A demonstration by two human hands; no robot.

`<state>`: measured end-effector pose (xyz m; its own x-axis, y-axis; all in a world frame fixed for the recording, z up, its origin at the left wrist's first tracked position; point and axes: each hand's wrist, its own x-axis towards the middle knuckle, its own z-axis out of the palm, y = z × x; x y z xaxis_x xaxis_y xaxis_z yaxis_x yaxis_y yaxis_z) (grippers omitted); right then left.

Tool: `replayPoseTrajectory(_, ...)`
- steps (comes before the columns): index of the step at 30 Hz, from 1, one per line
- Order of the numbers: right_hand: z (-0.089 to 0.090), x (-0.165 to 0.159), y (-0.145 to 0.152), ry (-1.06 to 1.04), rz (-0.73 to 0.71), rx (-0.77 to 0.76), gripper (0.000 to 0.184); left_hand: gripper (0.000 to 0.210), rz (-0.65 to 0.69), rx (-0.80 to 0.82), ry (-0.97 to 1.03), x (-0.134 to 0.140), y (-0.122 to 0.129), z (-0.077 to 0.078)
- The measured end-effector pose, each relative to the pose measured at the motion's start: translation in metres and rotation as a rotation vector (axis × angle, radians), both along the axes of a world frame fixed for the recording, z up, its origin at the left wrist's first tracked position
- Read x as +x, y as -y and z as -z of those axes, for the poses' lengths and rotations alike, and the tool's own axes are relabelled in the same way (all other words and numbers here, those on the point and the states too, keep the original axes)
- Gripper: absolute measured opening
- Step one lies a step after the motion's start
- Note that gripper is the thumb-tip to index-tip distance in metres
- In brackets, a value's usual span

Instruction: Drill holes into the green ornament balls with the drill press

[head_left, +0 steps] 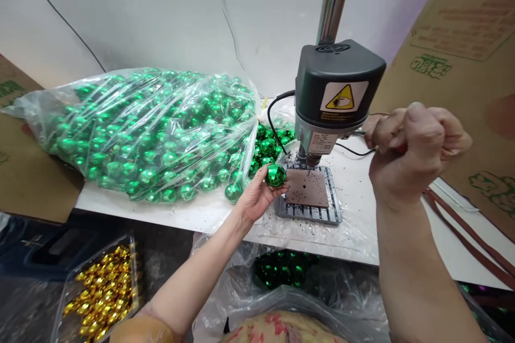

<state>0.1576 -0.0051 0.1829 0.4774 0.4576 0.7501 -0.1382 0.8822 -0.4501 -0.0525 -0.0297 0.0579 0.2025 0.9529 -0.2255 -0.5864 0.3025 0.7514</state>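
My left hand [261,193] is closed on a shiny green faceted ball [276,175], held just left of the drill press base [309,218]. My right hand [418,147] makes a fist at the right side of the drill press [340,86], wrapped round its feed handle [359,132]; the fingers hide most of that handle. Below the chuck [313,159] lies a brown board [308,187] with a small dark hole, sprinkled with dark shavings. The ball is apart from the drill bit. A big clear plastic bag [161,134] of green balls lies to the left, its mouth towards the press.
Cardboard boxes flank the white table [358,228] on both sides. Below it at left is a clear bin [134,273] of gold balls [107,295]. Dark green balls [281,269] lie in plastic below the front edge. A brown strap [462,228] lies at right.
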Motion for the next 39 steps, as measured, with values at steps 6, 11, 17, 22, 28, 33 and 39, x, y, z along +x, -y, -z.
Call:
replayPoseTrajectory(6,0.004,0.002,-0.002,0.033,-0.002,0.042,0.040,0.027,0.077,-0.163,0.078,0.013,-0.006,0.002)
replayPoseTrajectory(11,0.006,0.002,-0.002,0.051,-0.038,0.069,0.040,0.025,0.079,-0.134,0.177,0.017,-0.003,-0.003)
replayPoseTrajectory(17,0.009,0.003,-0.004,0.052,-0.031,0.093,0.040,0.036,0.170,-0.032,-0.005,0.013,0.001,0.006)
replayPoseTrajectory(22,0.011,0.003,-0.005,0.055,0.000,0.072,0.045,0.058,0.030,0.264,-0.423,0.010,-0.004,0.018)
replayPoseTrajectory(28,0.011,0.004,-0.008,0.034,-0.012,0.067,0.044,0.059,0.054,0.525,-0.841,0.009,-0.022,0.031)
replayPoseTrajectory(33,0.009,0.004,-0.004,0.048,0.008,0.036,0.045,0.061,0.147,0.609,-1.009,0.012,-0.038,0.031)
replayPoseTrajectory(39,0.008,0.003,-0.001,0.092,-0.002,0.005,0.046,0.057,0.167,0.694,-1.088,0.017,-0.045,0.029)
